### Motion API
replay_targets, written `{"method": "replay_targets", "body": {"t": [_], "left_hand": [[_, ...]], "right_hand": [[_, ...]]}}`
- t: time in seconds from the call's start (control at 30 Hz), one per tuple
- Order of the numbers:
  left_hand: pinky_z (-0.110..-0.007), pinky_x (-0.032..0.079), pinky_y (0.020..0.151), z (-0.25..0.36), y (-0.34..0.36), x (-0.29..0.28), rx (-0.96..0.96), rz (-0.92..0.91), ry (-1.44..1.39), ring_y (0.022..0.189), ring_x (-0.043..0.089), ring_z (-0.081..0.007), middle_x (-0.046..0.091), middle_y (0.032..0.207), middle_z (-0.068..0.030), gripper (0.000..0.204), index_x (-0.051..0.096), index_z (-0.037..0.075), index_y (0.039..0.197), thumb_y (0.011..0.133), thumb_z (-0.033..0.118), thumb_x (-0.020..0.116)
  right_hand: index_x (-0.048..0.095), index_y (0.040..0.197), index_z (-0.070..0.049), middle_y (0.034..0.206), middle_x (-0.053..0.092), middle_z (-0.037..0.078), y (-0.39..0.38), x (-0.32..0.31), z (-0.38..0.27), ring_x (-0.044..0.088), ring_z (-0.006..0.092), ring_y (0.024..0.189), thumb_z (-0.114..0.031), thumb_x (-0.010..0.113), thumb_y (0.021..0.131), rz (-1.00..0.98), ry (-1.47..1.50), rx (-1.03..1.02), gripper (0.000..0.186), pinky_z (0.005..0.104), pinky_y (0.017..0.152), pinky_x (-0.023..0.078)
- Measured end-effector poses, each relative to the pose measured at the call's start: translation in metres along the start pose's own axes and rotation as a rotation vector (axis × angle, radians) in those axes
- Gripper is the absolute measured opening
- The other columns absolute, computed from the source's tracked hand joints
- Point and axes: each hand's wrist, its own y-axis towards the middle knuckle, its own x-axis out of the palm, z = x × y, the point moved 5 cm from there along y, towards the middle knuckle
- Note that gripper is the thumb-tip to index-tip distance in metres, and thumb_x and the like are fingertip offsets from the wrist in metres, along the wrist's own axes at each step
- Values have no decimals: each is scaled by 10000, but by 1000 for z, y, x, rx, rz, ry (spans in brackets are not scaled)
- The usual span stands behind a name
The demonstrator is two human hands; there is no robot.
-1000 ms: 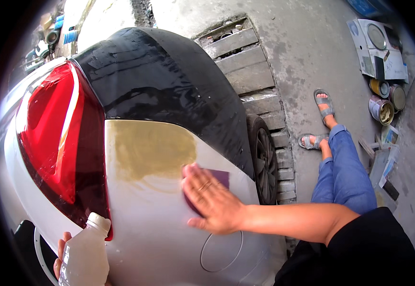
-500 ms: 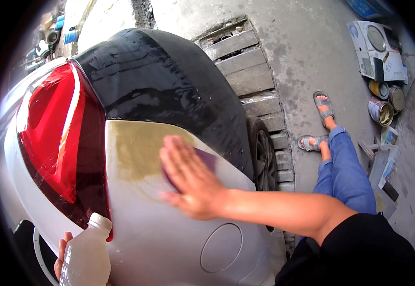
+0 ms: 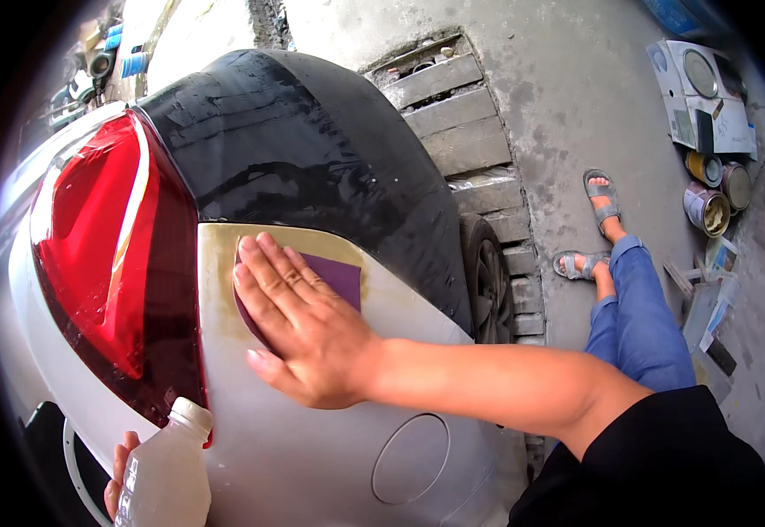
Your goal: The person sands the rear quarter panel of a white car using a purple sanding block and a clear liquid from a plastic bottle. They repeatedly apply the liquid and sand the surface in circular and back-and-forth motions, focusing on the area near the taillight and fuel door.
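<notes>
My right hand (image 3: pixel 308 329) lies flat on the silver rear panel (image 3: pixel 303 448) of a car. Under its palm and fingers it holds a purple sheet of sandpaper (image 3: pixel 337 279), partly hidden, pressed to a yellowish-tan patch (image 3: pixel 224 246) on the panel. Past the patch is the black bumper (image 3: pixel 286 140), with wet-looking dark streaks. The red tail light (image 3: pixel 105 246) is left of my right hand. At the lower left my left hand (image 3: pixel 119 470) is wrapped round a translucent plastic bottle (image 3: pixel 164 479) with a white cap; most of that hand is behind the bottle.
A round fuel flap (image 3: pixel 410 458) sits below my right forearm. Beyond the wheel (image 3: pixel 489 281) runs a slatted drain cover (image 3: pixel 461 132) in the concrete floor. At the right are a cardboard box (image 3: pixel 707 97), several open cans (image 3: pixel 706 209) and scraps (image 3: pixel 707 303).
My right hand has slid left across the patch with the sandpaper, nearer the tail light, and more of the sheet shows. The bottle in my left hand has barely shifted.
</notes>
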Motion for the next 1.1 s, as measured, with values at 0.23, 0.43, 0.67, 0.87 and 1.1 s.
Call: {"method": "replay_targets", "body": {"t": [0.23, 0.43, 0.67, 0.87, 1.1], "left_hand": [[-561, 442, 1078, -11, -10, -22, 52, 57, -5, 1369, 444, -450, 389, 1498, -292, 1043, 255, 11, 1515, 842, 728, 603], [-541, 444, 1081, -16, -14, -22, 73, 79, 58, 1361, 461, -439, 405, 1487, -290, 995, 250, -4, 1507, 879, 689, 588], [-514, 439, 1092, -3, -13, -24, 144, -16, 512, 1353, 483, -419, 436, 1465, -287, 911, 253, -29, 1490, 933, 618, 569], [-507, 396, 1130, 9, -9, -23, 148, 18, 347, 1348, 496, -400, 469, 1443, -280, 813, 278, -51, 1468, 966, 525, 556], [-554, 395, 1123, 49, 19, 35, 232, -90, -227, 1381, 434, -436, 354, 1537, -260, 825, 248, 42, 1513, 952, 559, 562]], "right_hand": [[149, 1561, 66, 1634, 120, 286, -46, -10, 38, 88, 425, 1532, -287, 468, 957, -69, 26, 69, 769, 503, 1251, 92], [214, 1543, 75, 1622, 167, 293, -8, -17, 34, 117, 409, 1533, -269, 504, 921, -152, 16, -131, 768, 498, 1252, 110], [165, 1558, 72, 1641, 105, 279, -4, -23, 44, 71, 395, 1542, -231, 523, 903, -235, 21, -89, 806, 485, 1256, 95], [189, 1564, 41, 1648, 118, 254, -24, -34, 64, 78, 374, 1546, -211, 535, 874, -307, 57, -119, 812, 481, 1258, 95], [210, 1559, 39, 1641, 151, 253, 22, -24, 42, 107, 390, 1540, -176, 560, 836, -246, 99, -289, 830, 488, 1253, 124]]}}
